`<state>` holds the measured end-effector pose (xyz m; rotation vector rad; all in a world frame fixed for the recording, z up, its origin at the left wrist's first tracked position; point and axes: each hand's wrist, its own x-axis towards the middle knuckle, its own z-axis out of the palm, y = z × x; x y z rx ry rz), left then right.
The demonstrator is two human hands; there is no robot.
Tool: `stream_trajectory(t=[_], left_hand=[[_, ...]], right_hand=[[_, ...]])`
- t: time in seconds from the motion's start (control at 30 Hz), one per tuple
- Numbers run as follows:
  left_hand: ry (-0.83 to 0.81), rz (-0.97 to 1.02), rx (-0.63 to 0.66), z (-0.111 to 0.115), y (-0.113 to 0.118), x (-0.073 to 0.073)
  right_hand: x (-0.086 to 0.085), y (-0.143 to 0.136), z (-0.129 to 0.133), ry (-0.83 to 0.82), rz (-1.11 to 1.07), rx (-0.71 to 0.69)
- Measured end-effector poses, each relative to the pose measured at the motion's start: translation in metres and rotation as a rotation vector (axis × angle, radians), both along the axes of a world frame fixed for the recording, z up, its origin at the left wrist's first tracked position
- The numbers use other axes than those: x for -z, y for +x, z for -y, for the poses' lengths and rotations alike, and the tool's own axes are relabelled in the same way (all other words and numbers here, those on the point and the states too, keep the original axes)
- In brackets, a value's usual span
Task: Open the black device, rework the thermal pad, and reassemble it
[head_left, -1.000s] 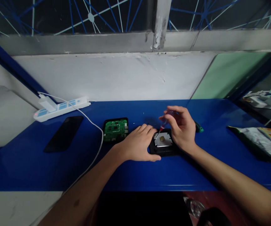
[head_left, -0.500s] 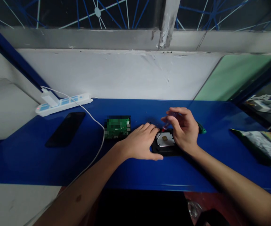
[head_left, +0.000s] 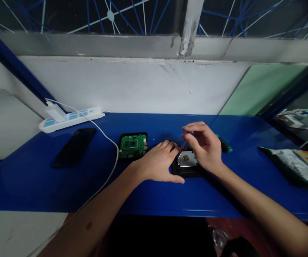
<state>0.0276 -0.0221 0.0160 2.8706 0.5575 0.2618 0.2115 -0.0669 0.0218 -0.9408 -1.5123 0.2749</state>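
Observation:
My left hand (head_left: 160, 162) steadies a black plastic case (head_left: 188, 172) from its left side, fingers at the back corner and thumb along the front. A silver metal plate (head_left: 187, 162) with a small tan square pad lies in the case. My right hand (head_left: 207, 147) is closed round a small screwdriver (head_left: 185, 143) with a clear purplish handle. The screwdriver points down at the case's back left corner; its tip is hard to make out by my left fingers. To the left, a green circuit board (head_left: 132, 145) sits in another black case half.
A green-and-black handled tool (head_left: 225, 145) lies behind my right hand. On the left are a black phone (head_left: 73, 147), a white power strip (head_left: 75, 118) and a white cable (head_left: 108, 135). A shiny packet (head_left: 298, 167) lies at the right. Tiny bits lie behind the case.
My right hand has shifted left with the screwdriver, which now stands more upright over the back left corner. My left hand stays on the case.

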Motion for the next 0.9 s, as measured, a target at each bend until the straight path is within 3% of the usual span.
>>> stream_trajectory(t=[0.1,0.43,0.73,0.9], left_hand=[[-0.002,-0.002,0.01,-0.002,0.0,0.003],[-0.053,0.033,0.017,-0.005,0.0,0.005],[-0.082,0.062,0.034,-0.007,0.0,0.004],[-0.105,0.074,0.038,-0.007,0.0,0.004]], right_hand=[[-0.002,0.0,-0.002,0.066,0.074,0.044],[-0.013,-0.005,0.005,0.024,0.157,0.102],[-0.01,-0.007,0.01,-0.069,0.114,-0.024],[-0.008,-0.005,0.007,0.03,0.154,-0.036]])
